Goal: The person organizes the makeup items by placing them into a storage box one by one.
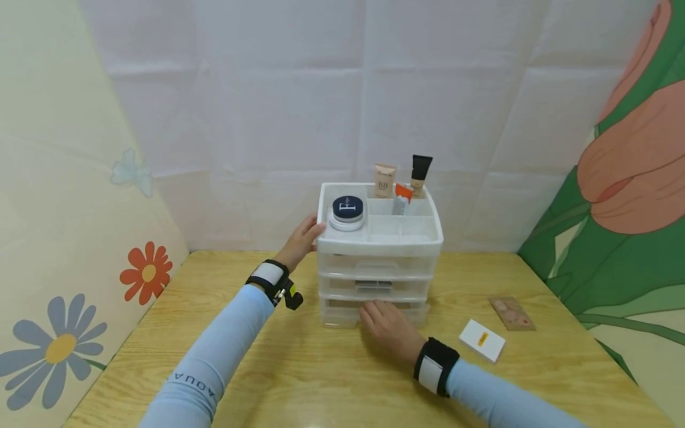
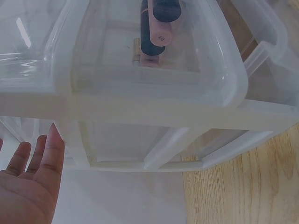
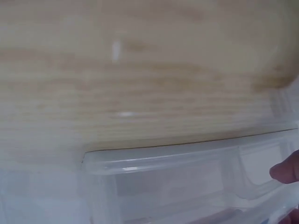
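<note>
A white plastic drawer organizer [image 1: 381, 247] with clear drawers stands on the wooden table. My left hand [image 1: 301, 242] rests against its upper left side, and in the left wrist view the fingers [image 2: 50, 163] reach along the frame, fairly straight. My right hand [image 1: 393, 330] is low at the front and grips the edge of the bottom drawer [image 1: 338, 315], which sticks out a little. In the right wrist view a fingertip [image 3: 286, 169] shows at that drawer's front edge. Pink and dark cosmetic tubes [image 2: 160, 35] show through a drawer in the left wrist view.
On top of the organizer sit a round dark-lidded jar [image 1: 348, 208], a beige BB tube [image 1: 384, 180], a black-capped tube [image 1: 421, 169] and an orange-capped tube [image 1: 402, 198]. A white box [image 1: 482, 340] and a brown palette [image 1: 512, 313] lie on the table [image 1: 299, 368] at right.
</note>
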Tool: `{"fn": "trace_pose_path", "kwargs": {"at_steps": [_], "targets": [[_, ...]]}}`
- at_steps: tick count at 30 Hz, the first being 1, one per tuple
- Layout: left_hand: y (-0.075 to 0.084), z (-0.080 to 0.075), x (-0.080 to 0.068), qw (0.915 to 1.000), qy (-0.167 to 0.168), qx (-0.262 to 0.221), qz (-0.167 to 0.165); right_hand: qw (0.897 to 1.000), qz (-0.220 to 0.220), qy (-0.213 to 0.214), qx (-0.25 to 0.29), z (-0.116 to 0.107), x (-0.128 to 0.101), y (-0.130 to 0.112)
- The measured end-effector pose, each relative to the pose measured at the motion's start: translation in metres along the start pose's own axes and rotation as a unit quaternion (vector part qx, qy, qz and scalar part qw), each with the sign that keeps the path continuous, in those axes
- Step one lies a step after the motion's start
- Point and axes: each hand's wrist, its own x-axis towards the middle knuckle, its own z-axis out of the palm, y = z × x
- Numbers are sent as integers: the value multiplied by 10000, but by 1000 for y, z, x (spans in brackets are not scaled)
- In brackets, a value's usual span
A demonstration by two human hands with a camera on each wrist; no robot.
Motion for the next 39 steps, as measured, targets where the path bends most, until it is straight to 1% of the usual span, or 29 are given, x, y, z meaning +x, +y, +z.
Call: {"fn": "trace_pose_path", "kwargs": {"at_steps": [5,11,14,17,20,24,26,27,29,30,31,36,39], "targets": [[13,4,-7,9999,-80,118,-34,9999,-7,-81,60,-9,1,-3],[16,5,-9,9999,-66,111,-51,9995,28,-230,204,-18,1,-9],[16,5,-9,9999,-55,108,-38,9994,14,-227,259,-24,2,-12],[15,5,-9,9999,-45,111,-15,9985,79,-224,503,-29,1,-15],[7,2,-4,10000,-29,30,-9,9968,162,-249,738,-34,1,-18],[-7,-2,3,10000,39,-78,-21,9951,196,-433,868,-42,0,-22],[-10,-2,5,10000,76,-57,15,9943,187,-534,901,-46,-1,-23],[-11,-2,5,9999,102,-46,33,9931,206,-576,999,-48,-1,-24],[-12,-2,6,9999,114,-16,75,9928,188,-579,1031,-52,-1,-25],[-8,-1,4,9999,98,-6,68,9927,173,-607,1031,-53,-2,-25],[-5,0,2,10000,83,10,50,9922,181,-607,1070,-54,-1,-26],[-2,-1,2,9999,22,-33,-126,9894,256,-703,1244,-61,-2,-30],[-8,-3,5,9999,60,-13,-113,9886,250,-687,1316,-65,-2,-33]]}}
